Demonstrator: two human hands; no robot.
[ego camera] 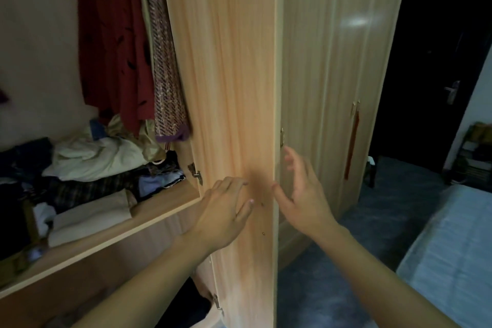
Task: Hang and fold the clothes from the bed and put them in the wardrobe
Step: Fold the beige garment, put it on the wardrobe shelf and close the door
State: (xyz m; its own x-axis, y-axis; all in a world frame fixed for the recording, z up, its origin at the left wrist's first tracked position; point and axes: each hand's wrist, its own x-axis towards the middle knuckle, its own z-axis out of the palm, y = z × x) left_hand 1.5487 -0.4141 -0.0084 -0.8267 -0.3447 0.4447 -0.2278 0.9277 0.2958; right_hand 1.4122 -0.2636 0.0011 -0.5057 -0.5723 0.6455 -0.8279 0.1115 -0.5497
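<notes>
Wardrobe (pixel 332 74) open on left, clothes (pixel 101 162) piled on shelf. My left hand (pixel 226 210) flat on door (pixel 234 88), right hand (pixel 303 194) beside its edge, fingers loose, empty.

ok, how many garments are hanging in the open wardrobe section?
2 visible: a dark red garment on the left and a brown patterned knit to its right, against the open door. A pale strip between them may be a third; the rail is out of frame.
</notes>
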